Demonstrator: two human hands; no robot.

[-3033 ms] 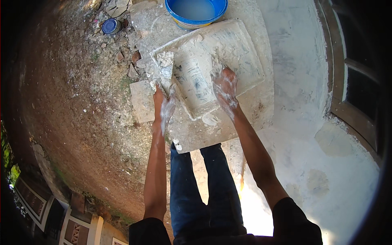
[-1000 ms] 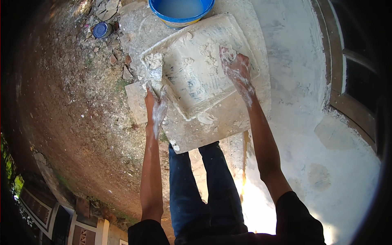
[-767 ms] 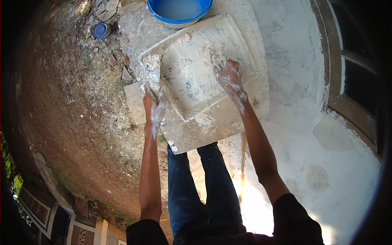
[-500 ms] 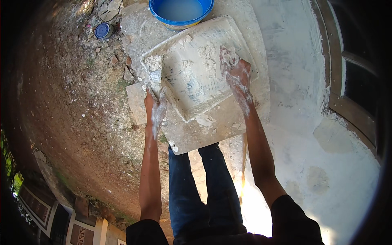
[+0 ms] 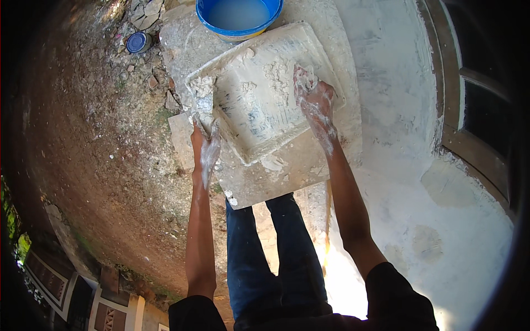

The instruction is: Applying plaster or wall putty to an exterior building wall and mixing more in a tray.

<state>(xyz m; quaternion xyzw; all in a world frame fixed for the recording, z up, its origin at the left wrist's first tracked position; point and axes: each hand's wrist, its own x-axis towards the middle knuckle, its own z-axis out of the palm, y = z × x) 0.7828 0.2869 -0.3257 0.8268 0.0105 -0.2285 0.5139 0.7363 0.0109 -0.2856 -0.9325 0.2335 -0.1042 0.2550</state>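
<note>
My left hand (image 5: 205,144) grips a plaster-coated putty knife (image 5: 203,105) at the left edge of a shallow, rectangular tray (image 5: 245,153), its blade loaded with pale paste. My right hand (image 5: 316,105) is closed at the right part of the tray, on something smeared with plaster that I cannot make out. Lumps of white plaster (image 5: 276,74) and thin streaks cover the tray's bottom. The tray rests on a worn, splattered board (image 5: 259,187). Both hands and wrists are coated in white.
A blue bucket (image 5: 239,14) of milky liquid stands beyond the tray. A small can (image 5: 138,42) and broken tile pieces (image 5: 146,14) lie on rough ground at the upper left. A patched whitish wall (image 5: 403,220) with a brown window frame (image 5: 469,154) runs along the right.
Compared with three seconds ago, my right hand is farther right and higher in the tray, and more clumps show in its middle. My left hand keeps hold of the knife.
</note>
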